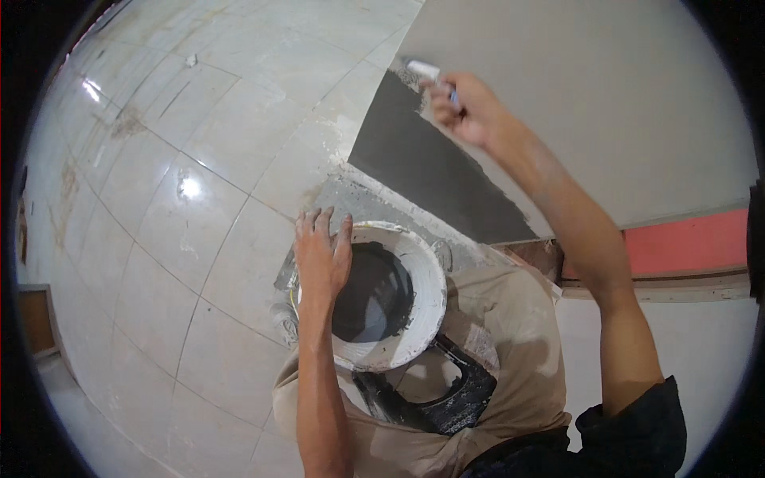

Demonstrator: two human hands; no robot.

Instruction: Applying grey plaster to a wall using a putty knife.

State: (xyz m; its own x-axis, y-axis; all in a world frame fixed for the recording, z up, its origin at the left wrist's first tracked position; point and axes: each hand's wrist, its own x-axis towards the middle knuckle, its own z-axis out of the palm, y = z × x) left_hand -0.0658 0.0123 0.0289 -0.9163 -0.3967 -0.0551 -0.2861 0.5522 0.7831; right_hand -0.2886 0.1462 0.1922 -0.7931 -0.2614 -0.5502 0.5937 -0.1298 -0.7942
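Observation:
In my right hand is a small paintbrush, its pale part and dark tip slightly blurred. Its tip is at the left edge of the light grey wall, just above a dark grey wet-looking coat. That coat has an uneven edge and covers the wall's lower left part. My left hand lies over the left rim of a white bucket, fingers stretched out and apart. Dark grey liquid fills the bucket's lower part, and smears mark its inner wall.
Glossy pale tiles cover the floor to the left. A grey, splattered strip runs along the wall's foot. Below the bucket sits a black, smeared piece with an opening, between my legs. Toward the right is a red band.

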